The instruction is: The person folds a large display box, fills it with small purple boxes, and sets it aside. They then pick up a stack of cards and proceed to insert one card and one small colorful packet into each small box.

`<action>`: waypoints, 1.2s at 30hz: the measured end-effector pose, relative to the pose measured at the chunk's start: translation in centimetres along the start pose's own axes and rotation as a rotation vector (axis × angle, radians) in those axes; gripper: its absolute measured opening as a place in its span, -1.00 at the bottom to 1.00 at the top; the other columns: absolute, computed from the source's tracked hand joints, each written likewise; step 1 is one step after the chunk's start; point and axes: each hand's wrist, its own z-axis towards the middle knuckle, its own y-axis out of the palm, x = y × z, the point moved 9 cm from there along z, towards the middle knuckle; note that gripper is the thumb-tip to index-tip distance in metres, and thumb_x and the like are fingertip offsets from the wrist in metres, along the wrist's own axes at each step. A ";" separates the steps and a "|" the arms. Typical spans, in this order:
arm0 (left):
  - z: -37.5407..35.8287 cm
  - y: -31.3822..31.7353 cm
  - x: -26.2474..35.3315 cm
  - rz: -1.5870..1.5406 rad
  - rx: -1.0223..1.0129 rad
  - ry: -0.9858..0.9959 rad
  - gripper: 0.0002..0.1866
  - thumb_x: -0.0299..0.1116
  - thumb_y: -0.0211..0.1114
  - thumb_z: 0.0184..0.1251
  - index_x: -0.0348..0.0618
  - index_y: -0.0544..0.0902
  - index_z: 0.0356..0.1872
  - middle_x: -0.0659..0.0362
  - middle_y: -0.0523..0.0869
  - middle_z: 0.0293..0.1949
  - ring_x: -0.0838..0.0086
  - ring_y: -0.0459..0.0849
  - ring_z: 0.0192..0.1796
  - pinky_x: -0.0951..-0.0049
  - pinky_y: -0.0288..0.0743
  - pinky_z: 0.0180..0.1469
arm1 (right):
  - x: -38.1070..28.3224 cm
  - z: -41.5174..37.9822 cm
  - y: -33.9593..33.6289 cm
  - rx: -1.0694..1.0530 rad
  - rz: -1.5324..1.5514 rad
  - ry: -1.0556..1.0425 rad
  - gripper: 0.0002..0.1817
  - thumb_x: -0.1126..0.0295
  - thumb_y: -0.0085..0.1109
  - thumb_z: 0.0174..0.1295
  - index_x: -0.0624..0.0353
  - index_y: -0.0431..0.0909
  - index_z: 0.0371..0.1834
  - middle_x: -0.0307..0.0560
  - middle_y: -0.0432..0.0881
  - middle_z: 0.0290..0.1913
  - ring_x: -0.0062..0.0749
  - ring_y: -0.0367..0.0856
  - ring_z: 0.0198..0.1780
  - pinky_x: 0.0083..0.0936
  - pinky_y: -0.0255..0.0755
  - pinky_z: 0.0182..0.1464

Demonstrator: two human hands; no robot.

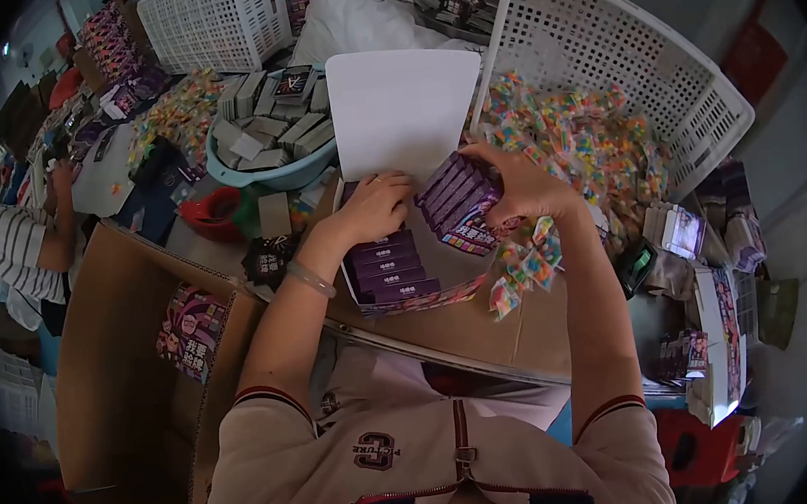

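My right hand (528, 186) grips a stack of small purple boxes (457, 198), tilted over the right side of an open display carton (427, 293). The carton's white lid (404, 106) stands up at the back. Inside, along the left, lies a row of more small purple boxes (388, 265). My left hand (375, 206) reaches into the carton over this row, its fingers curled together; their tips and whatever they hold are hidden. Clear packets of colourful pieces (527, 269) lie against the carton's right side, below my right hand.
A blue basin (265, 176) full of card stacks stands behind left. At the right, a white basket (617, 47) lies tipped beside heaped colourful packets (587, 142). An open cardboard box (112, 348) is at my left. Further left is another person (23, 230) in a striped shirt.
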 end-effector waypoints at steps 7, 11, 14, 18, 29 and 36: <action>-0.7 0.0 -0.5 -0.149 0.049 -0.100 -0.25 -0.43 0.13 0.27 -0.21 0.10 0.51 -0.12 0.25 0.45 0.08 0.19 0.50 0.18 0.03 0.52 | 0.1 3.9 6.3 0.002 -0.690 -0.087 -0.08 0.33 0.44 -0.30 0.25 0.33 0.31 0.12 0.43 0.15 0.02 0.36 0.28 0.14 0.22 0.31; -0.8 0.8 -0.6 -0.096 0.071 0.015 -0.30 -0.27 0.09 0.34 -0.26 0.16 0.48 -0.15 0.28 0.42 0.03 0.18 0.48 0.08 0.02 0.50 | 2.1 4.8 10.3 0.020 -0.926 -0.002 -0.02 0.22 0.49 -0.26 0.25 0.29 0.35 0.09 0.40 0.19 0.01 0.27 0.35 0.35 0.14 0.26; -0.7 0.6 0.3 -0.004 0.028 -0.043 -0.32 -0.12 0.07 0.42 -0.30 0.20 0.45 -0.14 0.24 0.44 0.05 0.16 0.50 0.05 0.00 0.49 | 2.0 3.6 9.9 0.009 -0.925 0.027 0.00 0.12 0.48 -0.19 0.26 0.26 0.38 0.11 0.33 0.30 0.04 0.14 0.45 0.38 0.09 0.28; -0.5 1.3 0.9 0.298 -0.044 -0.096 -0.35 -0.06 0.04 0.46 -0.34 0.28 0.40 -0.09 0.18 0.49 0.11 0.16 0.51 0.00 0.03 0.47 | 2.8 0.2 9.1 0.102 -0.628 0.055 0.02 0.13 0.50 -0.15 0.26 0.21 0.42 0.20 0.20 0.45 0.02 0.10 0.52 0.26 0.04 0.39; 0.1 -2.4 8.9 0.073 0.057 0.063 -0.40 -0.22 0.10 0.44 -0.23 0.27 0.44 -0.08 0.19 0.50 0.03 0.24 0.47 0.13 0.14 0.44 | 10.7 -50.8 -10.2 1.700 -0.749 0.694 -0.48 0.39 0.33 0.11 0.29 0.50 0.17 0.28 0.65 -0.02 0.07 0.64 0.03 -0.22 0.47 0.10; 3.2 8.8 30.2 -0.513 -0.402 0.517 -0.40 -0.21 0.24 0.37 -0.28 0.36 0.36 -0.14 0.35 0.40 0.05 0.35 0.42 0.22 0.23 0.42 | 19.4 -58.8 -8.3 0.981 -0.441 1.464 -0.29 -0.20 0.08 0.22 0.34 0.65 -0.01 0.27 0.68 -0.04 0.13 0.64 0.02 -0.18 0.46 0.10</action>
